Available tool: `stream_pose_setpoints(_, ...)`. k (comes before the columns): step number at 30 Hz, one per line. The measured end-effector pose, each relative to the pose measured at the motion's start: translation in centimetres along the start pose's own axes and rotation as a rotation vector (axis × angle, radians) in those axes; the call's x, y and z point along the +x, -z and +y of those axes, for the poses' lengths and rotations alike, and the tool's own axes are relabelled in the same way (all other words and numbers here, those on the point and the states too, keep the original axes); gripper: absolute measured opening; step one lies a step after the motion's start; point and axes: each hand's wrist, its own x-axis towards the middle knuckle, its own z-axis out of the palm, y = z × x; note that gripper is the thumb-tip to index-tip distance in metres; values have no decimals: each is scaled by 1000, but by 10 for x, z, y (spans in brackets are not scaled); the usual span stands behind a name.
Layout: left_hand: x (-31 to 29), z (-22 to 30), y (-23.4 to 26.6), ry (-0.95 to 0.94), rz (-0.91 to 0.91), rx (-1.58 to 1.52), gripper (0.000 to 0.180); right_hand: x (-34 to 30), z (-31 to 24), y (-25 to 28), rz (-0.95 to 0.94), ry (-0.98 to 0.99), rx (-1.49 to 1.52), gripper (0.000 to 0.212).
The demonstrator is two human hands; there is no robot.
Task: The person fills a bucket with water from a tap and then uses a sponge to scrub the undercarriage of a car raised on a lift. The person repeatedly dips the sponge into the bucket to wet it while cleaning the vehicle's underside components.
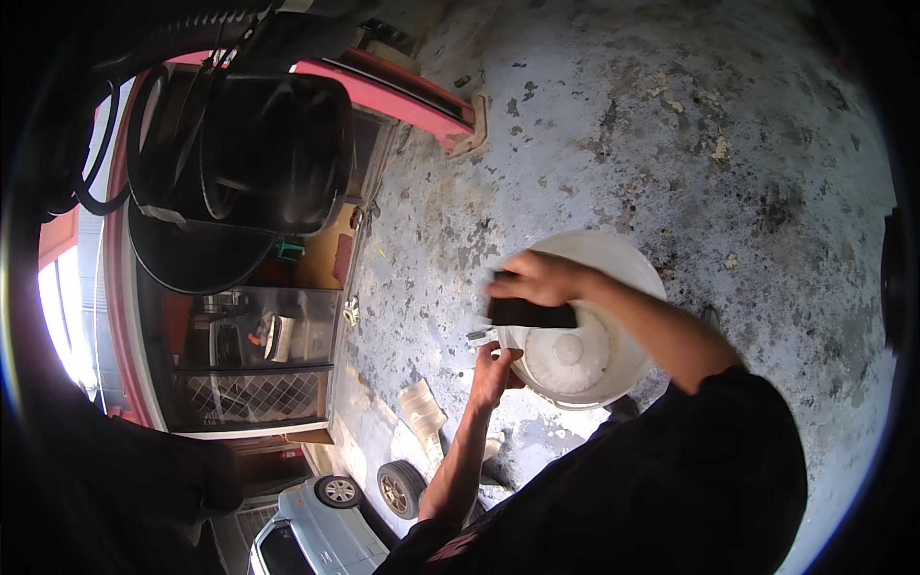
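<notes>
A white round bucket (628, 273) stands on the floor in front of me. Inside it a pale, foamy-looking surface shows a small round disc (568, 348) in the middle; whether this is suds or the bucket's bottom I cannot tell. My right hand (544, 278), smeared by motion, is closed on a black block-shaped thing (532, 313) above the bucket's left side. On the left rim my left hand (493, 374) has its fingers curled and pinched at the edge. A small grey-white piece (479, 337) lies or hangs just beyond those fingers.
Worn blue-grey floor (594, 144) with peeling paint surrounds the bucket. A beige crumpled mat or cloth (420, 412) and a loose wheel (401, 489) lie to the left, with a light-blue vehicle (331, 532) beyond. A dark padded seat-like object (273, 144) and a red post (402, 105) stand upper left.
</notes>
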Motion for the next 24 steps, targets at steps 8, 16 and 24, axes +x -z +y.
stream_pose_setpoints(8,-38,63,-30,-105,-28,204,69,-16,215,-18,-602,-692,-875,37)
stream_pose_setpoints(16,-50,72,-41,-102,-129,216,68,-111,280,-30,-287,-837,-905,46)
stream_pose_setpoints(24,-13,44,-53,-89,-193,61,66,-135,273,-12,-266,-817,-744,41)
